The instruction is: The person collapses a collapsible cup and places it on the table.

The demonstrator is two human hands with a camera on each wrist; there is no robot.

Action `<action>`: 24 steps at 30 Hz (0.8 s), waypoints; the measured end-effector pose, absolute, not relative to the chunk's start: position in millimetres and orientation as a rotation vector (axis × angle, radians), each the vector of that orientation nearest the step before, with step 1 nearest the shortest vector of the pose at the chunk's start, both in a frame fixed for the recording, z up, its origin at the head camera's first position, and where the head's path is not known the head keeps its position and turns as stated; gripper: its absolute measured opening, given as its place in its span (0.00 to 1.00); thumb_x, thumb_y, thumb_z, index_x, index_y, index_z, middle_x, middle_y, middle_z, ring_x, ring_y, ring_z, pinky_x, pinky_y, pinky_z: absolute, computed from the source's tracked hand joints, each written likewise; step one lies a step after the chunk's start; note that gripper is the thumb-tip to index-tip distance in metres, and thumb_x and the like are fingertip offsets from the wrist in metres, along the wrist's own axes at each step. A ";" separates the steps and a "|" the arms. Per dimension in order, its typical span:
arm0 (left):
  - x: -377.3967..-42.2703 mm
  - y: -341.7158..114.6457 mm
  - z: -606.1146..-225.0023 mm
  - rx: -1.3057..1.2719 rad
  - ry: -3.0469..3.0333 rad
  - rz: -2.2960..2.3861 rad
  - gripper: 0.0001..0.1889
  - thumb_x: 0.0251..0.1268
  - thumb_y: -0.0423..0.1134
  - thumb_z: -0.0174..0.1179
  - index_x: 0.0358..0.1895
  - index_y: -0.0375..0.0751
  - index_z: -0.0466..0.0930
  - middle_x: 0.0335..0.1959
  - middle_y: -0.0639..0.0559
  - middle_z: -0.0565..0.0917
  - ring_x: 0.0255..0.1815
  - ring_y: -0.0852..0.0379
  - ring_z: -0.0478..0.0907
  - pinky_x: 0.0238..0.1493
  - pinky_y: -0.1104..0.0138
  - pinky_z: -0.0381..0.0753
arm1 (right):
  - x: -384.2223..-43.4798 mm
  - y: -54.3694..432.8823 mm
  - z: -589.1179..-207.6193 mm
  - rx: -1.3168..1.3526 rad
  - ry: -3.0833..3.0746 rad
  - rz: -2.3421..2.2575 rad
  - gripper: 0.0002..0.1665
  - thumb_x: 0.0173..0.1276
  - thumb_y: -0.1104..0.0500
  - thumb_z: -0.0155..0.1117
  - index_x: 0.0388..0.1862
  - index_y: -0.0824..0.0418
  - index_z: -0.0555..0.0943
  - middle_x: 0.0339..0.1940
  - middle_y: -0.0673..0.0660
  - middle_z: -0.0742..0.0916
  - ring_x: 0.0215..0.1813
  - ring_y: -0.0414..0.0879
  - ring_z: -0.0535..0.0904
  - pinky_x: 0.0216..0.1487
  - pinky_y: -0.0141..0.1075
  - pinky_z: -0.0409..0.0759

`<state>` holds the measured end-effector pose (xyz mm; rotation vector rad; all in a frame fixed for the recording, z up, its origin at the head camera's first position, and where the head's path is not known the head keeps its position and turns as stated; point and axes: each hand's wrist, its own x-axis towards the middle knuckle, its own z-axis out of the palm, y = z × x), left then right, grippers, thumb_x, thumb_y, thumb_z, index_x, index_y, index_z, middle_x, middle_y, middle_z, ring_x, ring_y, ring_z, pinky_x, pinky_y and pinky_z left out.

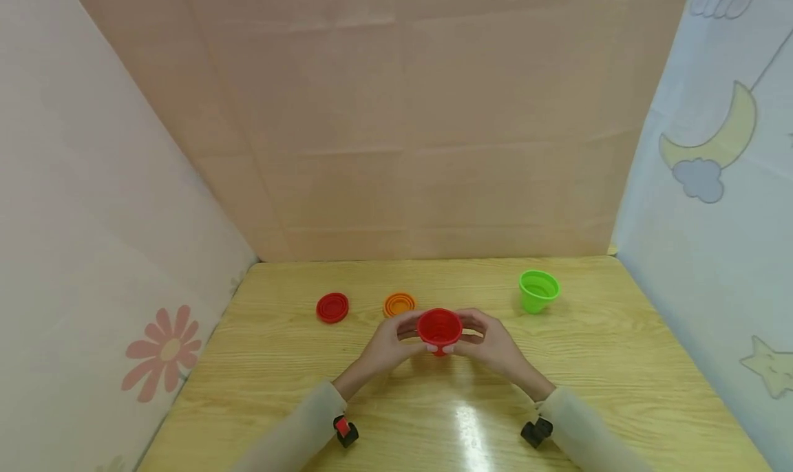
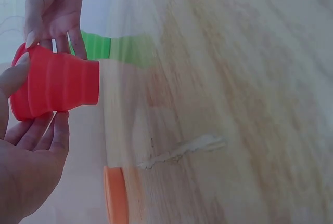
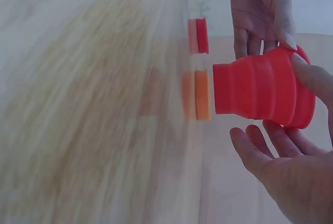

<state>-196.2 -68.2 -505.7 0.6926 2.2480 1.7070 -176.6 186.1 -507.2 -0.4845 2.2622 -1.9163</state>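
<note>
Both hands hold a red collapsible cup (image 1: 439, 326), extended to its full stepped height, mouth up and upright. My left hand (image 1: 394, 340) grips it from the left, thumb on the near side of the rim and fingers round the side. From the right, my right hand (image 1: 491, 342) grips it likewise, its thumb close to the other thumb. The cup's narrow base (image 3: 222, 89) is close over the table. Just behind the hands lies an orange collapsible cup (image 1: 399, 303), folded flat.
A second red collapsible cup (image 1: 332, 307), folded flat, lies farther left on the wooden table (image 1: 279, 362). At the back right a green collapsible cup (image 1: 539, 290) stands extended. Fabric-covered walls enclose the table at the back and both sides.
</note>
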 end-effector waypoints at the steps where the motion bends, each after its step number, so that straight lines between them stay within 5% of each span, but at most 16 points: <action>1: -194.1 -70.4 -505.4 0.679 2.250 1.712 0.30 0.64 0.43 0.76 0.69 0.56 0.79 0.65 0.54 0.86 0.65 0.51 0.85 0.69 0.52 0.84 | -175.2 184.6 -505.7 -0.491 2.255 -1.916 0.37 0.61 0.60 0.82 0.68 0.61 0.78 0.65 0.66 0.85 0.63 0.59 0.85 0.61 0.33 0.88; 24: -178.8 -91.5 -503.4 0.638 2.311 1.667 0.30 0.61 0.45 0.78 0.68 0.59 0.80 0.62 0.56 0.87 0.61 0.51 0.86 0.69 0.45 0.83 | -165.1 172.6 -502.6 -0.513 2.213 -1.870 0.34 0.62 0.60 0.81 0.65 0.66 0.79 0.64 0.70 0.85 0.60 0.57 0.88 0.59 0.38 0.90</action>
